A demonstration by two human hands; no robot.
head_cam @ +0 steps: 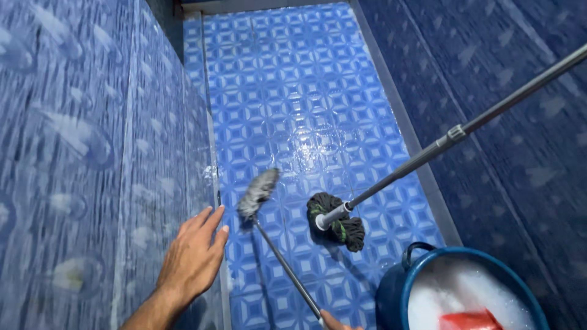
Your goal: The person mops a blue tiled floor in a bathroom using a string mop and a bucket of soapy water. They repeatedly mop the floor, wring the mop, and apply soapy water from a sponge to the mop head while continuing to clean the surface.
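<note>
Right hand (333, 321) at 6 o'clock, mostly out of frame so grip unclear, is holding the brush (258, 192) on the wet floor (293, 91) near centre; left hand (192, 256) is hanging spread and empty; better working short overlapping strokes, keeping clear of the mop (339, 223).

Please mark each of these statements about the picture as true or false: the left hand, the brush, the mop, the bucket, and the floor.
1. The left hand grips the brush handle. False: it is open, fingers spread, beside the blue tiled wall, holding nothing.
2. The grey brush head is above the blue patterned floor. True.
3. The dark mop head rests on the floor. True.
4. The blue bucket is empty. False: it holds white foam and something red.
5. The right hand is fully in view. False: only its tip shows at the bottom edge, at the brush handle's end.
</note>
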